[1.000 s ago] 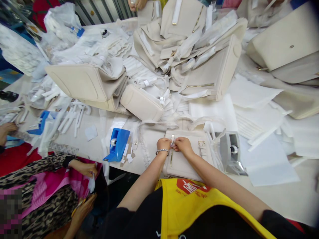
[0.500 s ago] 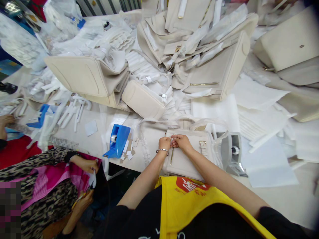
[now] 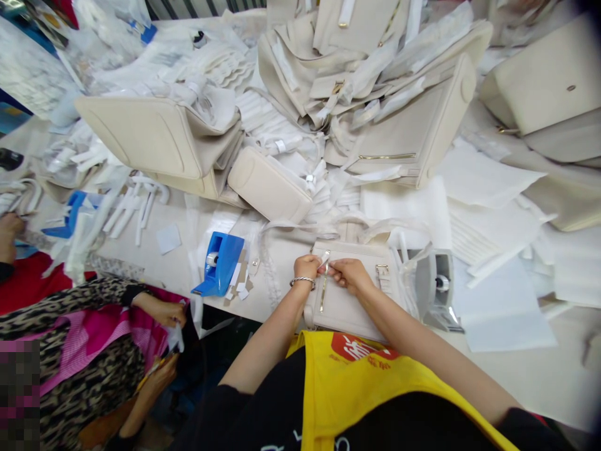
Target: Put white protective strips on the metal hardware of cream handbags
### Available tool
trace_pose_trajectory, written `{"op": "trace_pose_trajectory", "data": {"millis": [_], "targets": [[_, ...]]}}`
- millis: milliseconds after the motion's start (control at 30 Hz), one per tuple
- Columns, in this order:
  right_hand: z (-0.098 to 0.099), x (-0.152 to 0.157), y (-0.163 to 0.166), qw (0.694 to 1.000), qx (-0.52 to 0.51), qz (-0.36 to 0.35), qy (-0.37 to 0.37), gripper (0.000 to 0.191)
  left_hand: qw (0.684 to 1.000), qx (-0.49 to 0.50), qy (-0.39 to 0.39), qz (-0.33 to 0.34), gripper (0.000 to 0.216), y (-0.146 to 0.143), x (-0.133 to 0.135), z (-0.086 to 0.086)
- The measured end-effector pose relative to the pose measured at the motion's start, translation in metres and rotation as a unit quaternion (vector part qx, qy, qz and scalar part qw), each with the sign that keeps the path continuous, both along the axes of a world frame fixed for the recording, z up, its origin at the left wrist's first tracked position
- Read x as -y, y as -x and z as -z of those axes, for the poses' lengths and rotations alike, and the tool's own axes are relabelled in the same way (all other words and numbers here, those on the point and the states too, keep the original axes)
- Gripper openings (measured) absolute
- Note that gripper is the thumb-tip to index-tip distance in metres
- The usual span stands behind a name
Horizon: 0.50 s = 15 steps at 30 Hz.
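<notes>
A cream handbag (image 3: 350, 307) lies flat at the table's near edge in front of me, with a gold zipper (image 3: 323, 294) running down its face. My left hand (image 3: 307, 268), with a bead bracelet on the wrist, and my right hand (image 3: 348, 274) meet over the bag's top. Both pinch a small white strip (image 3: 325, 261) at the zipper's upper end. My fingers hide most of the strip.
A blue tape dispenser (image 3: 220, 264) sits left of the bag, a grey one (image 3: 434, 283) on the right. Cream bags (image 3: 154, 141) and white foam sheets (image 3: 498, 300) are piled beyond. A person in leopard print (image 3: 94, 338) sits on my left.
My hands stay together on the bag's top; the right hand has slid slightly down and right, and the white strip now shows between my fingers. The view shifted a little.
</notes>
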State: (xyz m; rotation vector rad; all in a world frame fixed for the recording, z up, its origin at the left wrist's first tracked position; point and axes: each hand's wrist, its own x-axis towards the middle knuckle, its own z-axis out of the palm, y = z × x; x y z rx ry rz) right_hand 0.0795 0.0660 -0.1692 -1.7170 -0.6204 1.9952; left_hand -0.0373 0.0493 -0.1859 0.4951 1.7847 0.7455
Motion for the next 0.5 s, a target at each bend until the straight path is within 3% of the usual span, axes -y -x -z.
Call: {"op": "trace_pose_trajectory", "data": {"millis": [100,333,500], "targets": [[0.0,-0.003,0.009,0.999,-0.026,0.005,0.03,0.013,1.0,0.015,-0.016,-0.004,0.015,0.001,0.001,-0.007],[0.001,-0.017,0.024,0.997,0.041,0.025,0.062,0.023,0.999,-0.004,-0.042,0.018,0.018,-0.001,0.005,-0.008],[0.006,-0.018,0.028,0.995,0.067,0.025,0.069,0.022,0.983,-0.113,-0.088,0.112,0.022,0.002,0.013,-0.004]]}}
